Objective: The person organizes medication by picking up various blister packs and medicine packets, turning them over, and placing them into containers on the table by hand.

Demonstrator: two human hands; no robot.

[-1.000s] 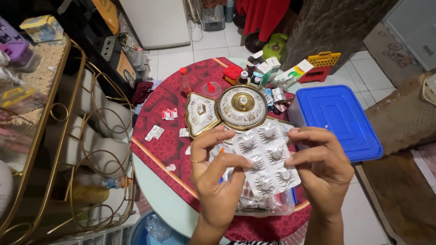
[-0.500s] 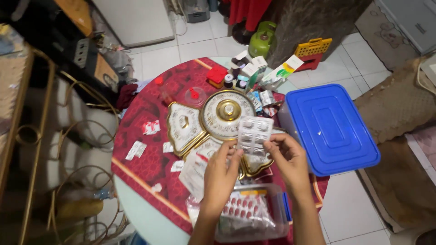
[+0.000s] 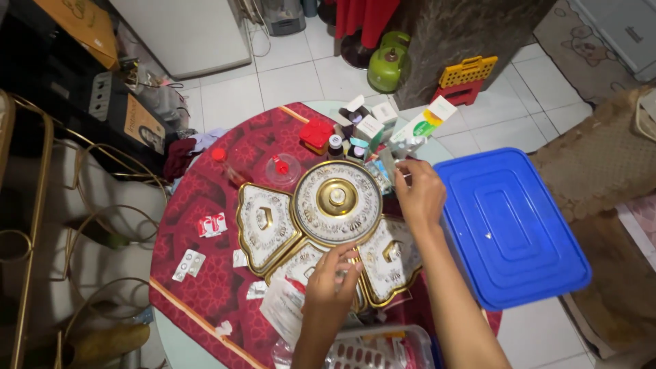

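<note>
Right hand (image 3: 418, 193) is reaching forward with the arm outstretched, fingers pinched together at the medicine boxes (image 3: 372, 126) just beyond them. Left hand (image 3: 333, 275) is curling nearer the body, fingertips resting on the gold-trimmed lidded serving tray (image 3: 263, 219); whether it is gripping anything is unclear.

place: we're pretty sure it's a home, some living area
floor: white tiles (image 3: 301, 78), a printed rug (image 3: 588, 41)
table: round, red patterned cloth (image 3: 205, 198), ornate gold-trimmed serving dish set (image 3: 336, 201)
clutter: medicine boxes (image 3: 372, 126), green gas canister (image 3: 387, 65), blue storage-bin lid (image 3: 512, 222)
</note>
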